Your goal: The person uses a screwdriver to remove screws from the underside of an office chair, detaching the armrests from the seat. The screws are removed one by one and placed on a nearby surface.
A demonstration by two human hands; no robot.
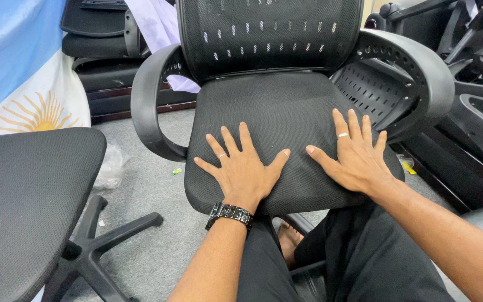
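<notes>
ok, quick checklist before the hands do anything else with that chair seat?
1. Left hand flat on seat cushion: ok.
2. Right hand flat on cushion, fingers spread: ok.
3. Neither hand grips anything: ok.
4. Both armrests, left armrest and right armrest, attached: ok.
5. Chair base and wheels under seat: cannot tell, hidden.
6. Room at the side: not ok, second chair stands close.

Both arms are bare, the left hand (243, 170) has a thin ring and a black link watch (230, 215) at the wrist, the right hand (353, 156) has a pale ring, and the trousers (359, 263) are black.
</notes>
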